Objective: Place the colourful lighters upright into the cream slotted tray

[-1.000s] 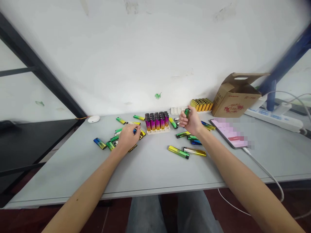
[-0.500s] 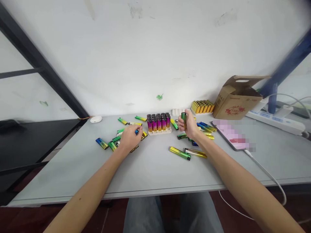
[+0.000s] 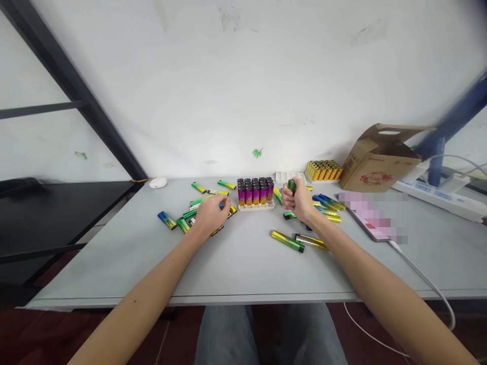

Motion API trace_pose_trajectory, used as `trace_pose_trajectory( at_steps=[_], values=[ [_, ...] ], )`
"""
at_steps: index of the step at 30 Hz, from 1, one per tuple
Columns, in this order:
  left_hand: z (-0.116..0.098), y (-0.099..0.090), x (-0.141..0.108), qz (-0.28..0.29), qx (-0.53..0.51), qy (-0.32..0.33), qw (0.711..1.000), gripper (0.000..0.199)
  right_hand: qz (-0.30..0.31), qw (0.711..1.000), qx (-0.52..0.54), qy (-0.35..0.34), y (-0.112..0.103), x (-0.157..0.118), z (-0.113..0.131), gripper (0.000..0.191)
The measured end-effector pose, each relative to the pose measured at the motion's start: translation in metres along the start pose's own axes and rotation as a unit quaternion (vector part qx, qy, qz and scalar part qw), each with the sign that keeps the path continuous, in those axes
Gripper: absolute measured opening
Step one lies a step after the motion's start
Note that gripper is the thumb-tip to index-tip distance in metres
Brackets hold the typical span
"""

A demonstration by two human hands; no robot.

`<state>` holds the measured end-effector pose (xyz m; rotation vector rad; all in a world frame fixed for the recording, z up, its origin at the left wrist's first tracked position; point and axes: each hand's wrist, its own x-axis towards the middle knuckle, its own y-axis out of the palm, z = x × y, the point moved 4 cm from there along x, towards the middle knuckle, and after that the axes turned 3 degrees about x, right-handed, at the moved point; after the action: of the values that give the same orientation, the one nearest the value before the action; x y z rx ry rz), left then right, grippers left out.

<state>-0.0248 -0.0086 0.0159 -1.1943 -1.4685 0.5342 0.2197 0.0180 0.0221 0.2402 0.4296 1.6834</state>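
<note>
My left hand (image 3: 211, 214) sits low over a loose heap of metallic gradient lighters (image 3: 188, 213) and is shut on a lighter (image 3: 222, 206), with only its blue end showing past the fingers. My right hand (image 3: 299, 199) forms a fist around a green lighter (image 3: 291, 186), whose top sticks out above the fingers. Just below that fist lie more loose lighters (image 3: 327, 207), partly hidden by my wrist. Between my hands, purple-and-gold lighters (image 3: 255, 194) stand upright in rows in a cream holder (image 3: 256, 206).
Behind stand a white moulded tray (image 3: 289, 177), gold lighters (image 3: 323, 171) and an open cardboard box (image 3: 380, 161). A phone (image 3: 371, 218) with a blurred screen lies to the right on its cable. A white mouse (image 3: 158, 183) is at the far left table edge.
The whole view has shifted, so the table contents sit further right. My right fist has come slightly lower and closer to the upright lighters. My left hand keeps its place beside them.
</note>
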Motion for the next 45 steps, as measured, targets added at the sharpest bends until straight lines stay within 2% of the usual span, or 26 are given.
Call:
trace_pose_trajectory(
  at_steps=[20, 24, 29, 34, 37, 41, 43, 45],
  values=[
    [0.000, -0.001, 0.000, 0.008, -0.016, 0.003, 1.000, 0.027, 0.030, 0.999, -0.020, -0.005, -0.005, 0.003, -0.009, 0.046],
    [-0.001, -0.001, -0.001, 0.012, -0.014, 0.004, 1.000, 0.027, 0.041, 0.999, -0.009, -0.008, -0.002, 0.001, -0.009, 0.049],
    [0.000, 0.000, -0.001, 0.007, -0.030, 0.000, 1.000, 0.027, 0.054, 0.997, 0.022, -0.049, 0.001, -0.005, -0.001, 0.056],
    [-0.001, 0.001, -0.002, 0.008, -0.042, 0.002, 0.999, 0.026, 0.073, 0.995, 0.063, -0.026, 0.003, -0.008, 0.002, 0.063],
    [-0.001, 0.001, -0.002, 0.009, -0.044, 0.006, 0.999, 0.026, 0.079, 0.993, 0.088, -0.021, 0.004, -0.009, 0.004, 0.056],
    [-0.001, 0.000, -0.001, -0.001, -0.046, 0.016, 0.999, 0.024, 0.091, 0.990, 0.110, -0.019, 0.004, -0.009, 0.004, 0.033],
    [-0.001, -0.001, -0.001, -0.005, -0.046, 0.019, 0.999, 0.024, 0.086, 0.991, 0.103, -0.022, 0.003, -0.008, 0.003, 0.022],
    [-0.001, -0.001, -0.001, -0.005, -0.045, 0.019, 0.999, 0.024, 0.069, 0.993, 0.090, -0.029, 0.001, -0.006, 0.001, 0.020]
  ],
)
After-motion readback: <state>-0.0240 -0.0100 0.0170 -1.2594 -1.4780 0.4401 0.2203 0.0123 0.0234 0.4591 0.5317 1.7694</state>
